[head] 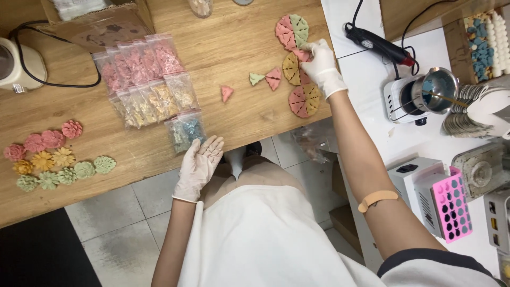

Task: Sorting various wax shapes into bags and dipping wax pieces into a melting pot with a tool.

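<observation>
My right hand (323, 66), in a white glove, reaches onto the wooden table (234, 48) and pinches a pink wedge-shaped piece (303, 55) among round discs of pink, green and yellow wedges (292, 31). More discs (304, 100) lie just below that hand. My left hand (198, 166), also gloved, hovers palm up at the table's near edge with fingers spread and nothing in it, right below a small clear bag of blue pieces (185, 131). Loose wedges (273, 77), one green (256, 78) and one pink (227, 93), lie between the hands.
Several clear bags of pink and yellow pieces (143, 79) lie in rows. Flower-shaped pieces (53, 157) sit at the left. A cardboard box (101, 21) stands at the back. On the white table at right are a small hot plate with a metal pot (425, 93), a glue gun (374, 42) and a pink rack (451, 204).
</observation>
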